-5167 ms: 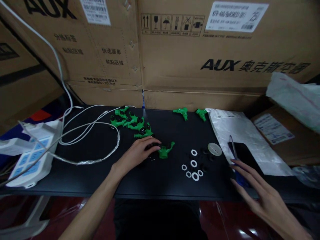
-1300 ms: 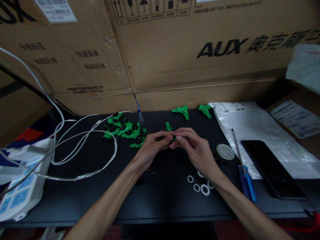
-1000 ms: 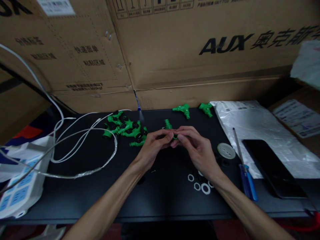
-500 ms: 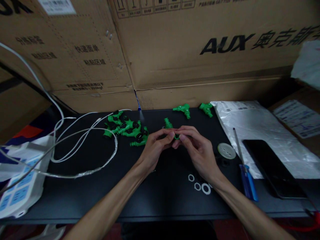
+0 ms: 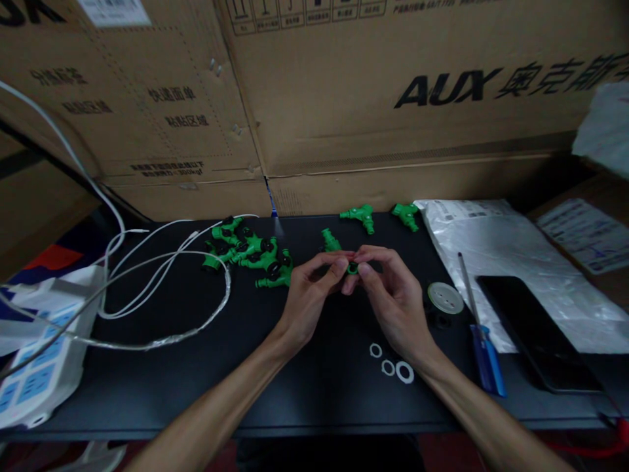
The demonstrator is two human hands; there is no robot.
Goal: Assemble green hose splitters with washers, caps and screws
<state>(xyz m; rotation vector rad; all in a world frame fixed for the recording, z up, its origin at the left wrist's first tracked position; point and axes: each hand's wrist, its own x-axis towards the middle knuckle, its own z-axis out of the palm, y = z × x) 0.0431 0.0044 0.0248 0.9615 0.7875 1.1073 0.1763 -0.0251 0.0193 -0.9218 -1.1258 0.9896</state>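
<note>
My left hand and my right hand meet over the dark table, fingers pinched around a small green plastic hose fitting. Its round open end faces up between my thumbs; the fingers cover most of it. Just behind my left fingers, a green spout sticks out, and I cannot tell whether it belongs to the held fitting. Below my right hand lie several thin white washers. Beside that hand is a pale round disc with a dark part next to it.
Green hose splitters are heaped at left, with two more green connectors at the back. A blue screwdriver, black phone and silvery bag lie right. White cables and a power strip occupy the left; cardboard boxes stand behind.
Both hands have shifted slightly to the right with the fitting, and its round opening shows a little more. The things on the table lie as before.
</note>
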